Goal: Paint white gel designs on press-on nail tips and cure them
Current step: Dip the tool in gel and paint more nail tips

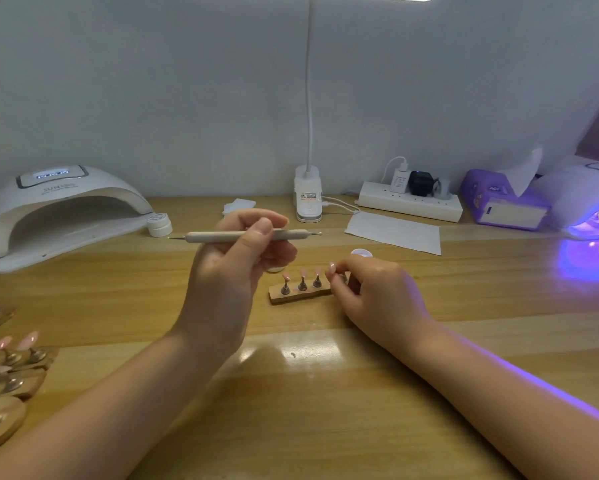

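On the wooden tabletop (325, 393), the right hand (370, 289) pinches a pink nail tip (332, 268) at the three o'clock end of a small wooden stand (300, 295). The tips look unpainted (painting and curing seem ahead). At eleven o'clock, the raised left hand (235, 258) curls around a dotting tool (244, 236). The lit lamp (592, 216) glows at two o'clock.
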The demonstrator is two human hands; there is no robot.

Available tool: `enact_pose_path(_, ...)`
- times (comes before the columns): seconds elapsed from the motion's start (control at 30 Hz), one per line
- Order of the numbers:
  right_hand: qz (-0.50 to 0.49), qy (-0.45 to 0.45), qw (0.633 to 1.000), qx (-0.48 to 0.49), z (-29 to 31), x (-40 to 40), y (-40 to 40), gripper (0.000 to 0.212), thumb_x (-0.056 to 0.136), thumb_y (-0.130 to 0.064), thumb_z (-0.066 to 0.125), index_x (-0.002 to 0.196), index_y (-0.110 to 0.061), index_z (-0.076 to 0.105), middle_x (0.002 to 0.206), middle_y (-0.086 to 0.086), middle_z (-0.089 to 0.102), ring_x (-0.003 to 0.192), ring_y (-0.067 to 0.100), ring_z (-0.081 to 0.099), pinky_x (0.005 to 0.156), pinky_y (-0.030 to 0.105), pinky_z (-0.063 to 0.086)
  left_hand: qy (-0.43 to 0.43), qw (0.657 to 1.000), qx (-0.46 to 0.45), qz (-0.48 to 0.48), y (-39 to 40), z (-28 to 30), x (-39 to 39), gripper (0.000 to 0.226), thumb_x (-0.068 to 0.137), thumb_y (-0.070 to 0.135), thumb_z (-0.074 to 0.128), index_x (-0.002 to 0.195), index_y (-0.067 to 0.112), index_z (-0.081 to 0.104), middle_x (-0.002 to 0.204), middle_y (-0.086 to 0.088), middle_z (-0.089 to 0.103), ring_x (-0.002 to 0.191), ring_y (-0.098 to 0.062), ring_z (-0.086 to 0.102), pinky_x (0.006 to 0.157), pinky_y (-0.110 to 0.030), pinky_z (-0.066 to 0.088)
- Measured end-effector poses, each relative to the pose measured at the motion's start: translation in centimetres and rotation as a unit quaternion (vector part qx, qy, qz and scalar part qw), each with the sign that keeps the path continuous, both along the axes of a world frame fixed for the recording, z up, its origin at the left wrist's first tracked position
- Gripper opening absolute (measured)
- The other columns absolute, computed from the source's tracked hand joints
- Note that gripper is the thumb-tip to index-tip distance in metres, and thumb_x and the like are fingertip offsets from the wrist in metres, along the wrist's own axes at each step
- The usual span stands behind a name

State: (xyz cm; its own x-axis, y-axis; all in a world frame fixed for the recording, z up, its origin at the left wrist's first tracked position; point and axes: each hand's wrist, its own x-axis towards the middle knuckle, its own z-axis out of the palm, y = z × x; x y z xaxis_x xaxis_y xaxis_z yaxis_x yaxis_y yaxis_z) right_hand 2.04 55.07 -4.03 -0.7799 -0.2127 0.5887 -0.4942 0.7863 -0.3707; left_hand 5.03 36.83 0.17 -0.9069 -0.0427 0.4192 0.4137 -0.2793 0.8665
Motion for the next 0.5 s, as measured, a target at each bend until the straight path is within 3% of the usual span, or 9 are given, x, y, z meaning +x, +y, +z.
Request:
enact_pose_path(0.1,0.037,0.018,0.998,-0.037,0.2,0.3,-0.2,0.008,0.091,-0.017,0.063,0.091,-0.012,0.068,0.063,0.000,0.059,0.054,0.017,0.053,0.051,0.036,0.048,-0.040,0.993,0.091,-0.061,0.2,0.3,-0.1,0.025,0.084,0.019,0.048,0.079,0.012,0.071,0.065,-0.007,0.062,0.064,-0.017,0.062,0.064,-0.029,0.054)
enact_pose_path(0.23,0.069,0.045,0.994,-0.076,0.3,0.6,-0.4,0.003,0.087,-0.009,0.066,0.085,-0.009,0.066,0.061,-0.005,0.055,0.053,0.008,0.047,0.050,0.029,0.045,-0.072,0.982,0.139,-0.101,0.3,0.1,-0.1,0.031,0.082,0.021,0.046,0.073,0.014,0.074,0.066,-0.006,0.064,0.062,-0.016,0.063,0.063,-0.029,0.054)
enact_pose_path(0.4,0.086,0.068,0.990,-0.086,0.2,0.7,-0.7,0.004,0.085,-0.007,0.067,0.081,-0.008,0.067,0.067,-0.006,0.060,0.057,0.007,0.052,0.054,0.027,0.049,-0.049,0.992,0.095,-0.068,0.0,-0.3,-0.3,0.025,0.080,0.016,0.045,0.079,0.010,0.069,0.069,-0.008,0.063,0.067,-0.018,0.063,0.065,-0.029,0.055)
enact_pose_path(0.5,0.097,0.069,0.988,-0.098,0.2,0.7,-0.8,0.004,0.086,-0.008,0.067,0.083,-0.007,0.069,0.069,-0.004,0.063,0.057,0.009,0.055,0.054,0.029,0.050,-0.009,1.000,-0.006,-0.005,0.0,-0.8,-0.2,0.016,0.080,0.015,0.050,0.083,0.009,0.065,0.072,-0.004,0.064,0.072,-0.019,0.063,0.071,-0.030,0.054)
